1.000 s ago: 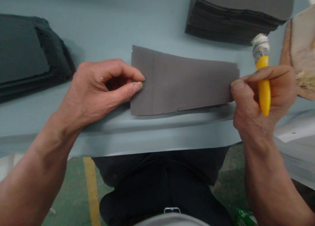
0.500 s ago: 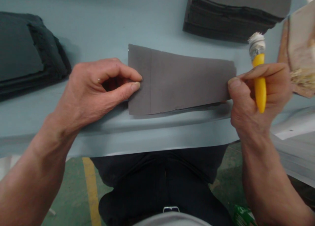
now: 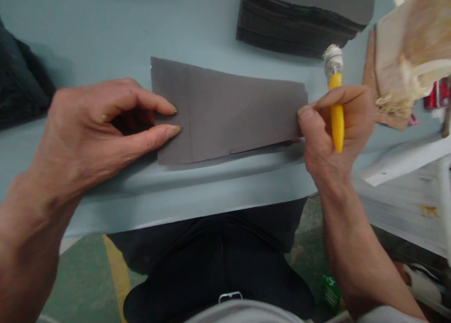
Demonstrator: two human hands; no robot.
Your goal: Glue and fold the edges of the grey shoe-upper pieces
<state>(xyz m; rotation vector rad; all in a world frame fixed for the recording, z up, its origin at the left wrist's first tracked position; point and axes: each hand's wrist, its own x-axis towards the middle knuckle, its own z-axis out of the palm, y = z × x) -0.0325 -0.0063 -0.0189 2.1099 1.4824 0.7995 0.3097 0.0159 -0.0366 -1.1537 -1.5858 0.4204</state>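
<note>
A thin dark grey sheet (image 3: 239,111), cut wider at its left end, lies near the front of the table. A faint line crosses it near that left end. Over the wide end, the thumb and forefinger of my left hand (image 3: 102,121) are parted, their tips at the sheet's surface; the other fingers are partly hidden. My right hand (image 3: 338,126) pinches the narrow end between thumb and fingers. It also holds a yellow-handled brush (image 3: 337,121), bristles up and coated in white, with the handle lying across the fingers.
A stack of dark grey pieces (image 3: 299,22) stands at the back. Another dark stack (image 3: 21,79) is at the left edge. To the right sits a stained, pale container (image 3: 405,50) with crusty residue. The blue-grey tabletop (image 3: 116,36) ends just before my body.
My left thumb and forefinger have spread apart from nearly touching. The view has shifted, so table items appear further left. My right hand keeps its hold on the sheet and brush.
</note>
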